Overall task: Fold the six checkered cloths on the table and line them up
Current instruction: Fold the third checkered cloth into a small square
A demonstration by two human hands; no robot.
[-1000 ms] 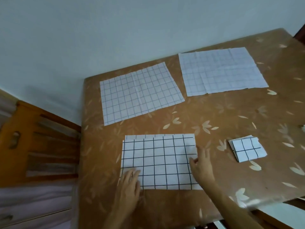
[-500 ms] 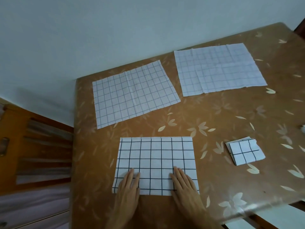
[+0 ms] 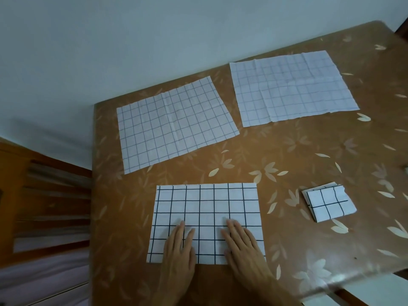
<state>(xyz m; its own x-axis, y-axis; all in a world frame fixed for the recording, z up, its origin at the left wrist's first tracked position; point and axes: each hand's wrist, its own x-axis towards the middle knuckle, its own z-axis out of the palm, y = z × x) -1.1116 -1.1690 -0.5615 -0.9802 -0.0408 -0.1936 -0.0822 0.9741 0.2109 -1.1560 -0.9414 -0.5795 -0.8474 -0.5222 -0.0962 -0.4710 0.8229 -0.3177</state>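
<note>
Pressing the half-folded cloth (image 3: 207,219) flat, left hand (image 3: 180,250) and right hand (image 3: 241,246) both released, palms down; next probably a crosswise fold.

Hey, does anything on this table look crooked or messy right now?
The small folded cloth at right sits skewed, its layers fanning unevenly at the left edge. The two spread cloths at the back lie tilted and creased.

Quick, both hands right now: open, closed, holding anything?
Left hand: open, flat on the half-folded white cloth with bold black checks, gripping nothing.
Right hand: open, flat on the same cloth.
</note>
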